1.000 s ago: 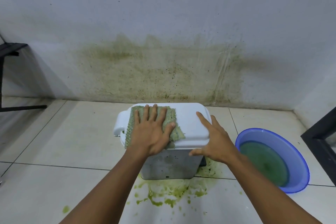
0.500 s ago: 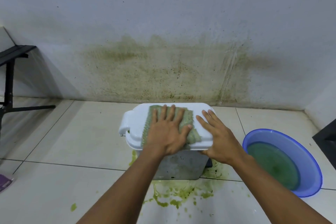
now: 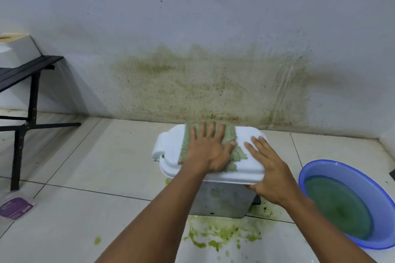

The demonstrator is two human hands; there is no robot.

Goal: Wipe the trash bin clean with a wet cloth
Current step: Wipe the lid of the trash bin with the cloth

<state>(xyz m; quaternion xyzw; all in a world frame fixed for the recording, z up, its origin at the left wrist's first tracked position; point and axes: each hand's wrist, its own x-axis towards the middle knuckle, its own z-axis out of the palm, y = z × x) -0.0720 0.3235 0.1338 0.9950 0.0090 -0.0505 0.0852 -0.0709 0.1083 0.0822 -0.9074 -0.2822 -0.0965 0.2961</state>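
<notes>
A small trash bin (image 3: 222, 200) with a grey body and a white lid (image 3: 168, 145) stands on the tiled floor near the wall. A green wet cloth (image 3: 232, 134) lies spread on the lid. My left hand (image 3: 208, 149) presses flat on the cloth with fingers spread, toward the lid's far edge. My right hand (image 3: 267, 173) rests on the lid's right end, fingers on top and thumb under the rim, steadying the bin.
A blue basin (image 3: 320, 168) of greenish water sits on the floor at the right. Green slime (image 3: 220, 235) is spilled in front of the bin and stains the wall. A black bench (image 3: 32, 70) stands at the left, a purple packet (image 3: 16, 207) on the floor.
My left hand has slid the cloth along the lid from its left part to its middle and toward the far edge. My right hand stayed at the lid's right end.
</notes>
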